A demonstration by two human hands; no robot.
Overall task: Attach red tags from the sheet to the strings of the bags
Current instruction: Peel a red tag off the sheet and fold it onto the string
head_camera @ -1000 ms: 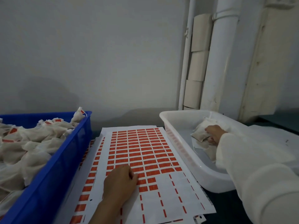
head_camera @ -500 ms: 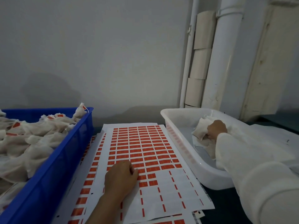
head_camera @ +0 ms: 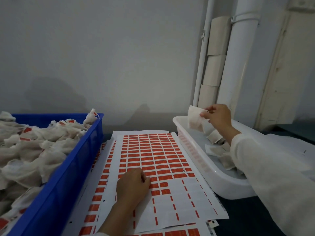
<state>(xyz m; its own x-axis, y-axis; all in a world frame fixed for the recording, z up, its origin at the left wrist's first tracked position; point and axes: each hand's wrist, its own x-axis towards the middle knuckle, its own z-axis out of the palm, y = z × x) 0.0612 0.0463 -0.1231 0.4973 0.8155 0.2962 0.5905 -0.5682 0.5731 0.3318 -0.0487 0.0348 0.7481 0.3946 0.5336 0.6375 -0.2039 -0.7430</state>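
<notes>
While tagged bags fill the blue crate (head_camera: pixel 71 169) and part of the tag sheet (head_camera: pixel 170 167) is stripped, we pinch an untagged bag (head_camera: pixel 196 119) in our right hand (head_camera: pixel 217 116) above the white tub (head_camera: pixel 204 171), left hand (head_camera: pixel 132 186) curled on the red tags, perhaps peeling one.

Blue crate (head_camera: pixel 71 167) smooth plastic; white tub (head_camera: pixel 204 171) glossy plastic; bags (head_camera: pixel 34 150) rough gauzy cloth; tag sheet (head_camera: pixel 170 210) matt paper.

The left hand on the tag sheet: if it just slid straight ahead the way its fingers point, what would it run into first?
The left hand rests on the tag sheet, knuckles pointing up the sheet and slightly right. Sliding on, it would likely first cross the unpeeled red tags just ahead; nothing else lies in that line before the sheet's far edge.
</notes>
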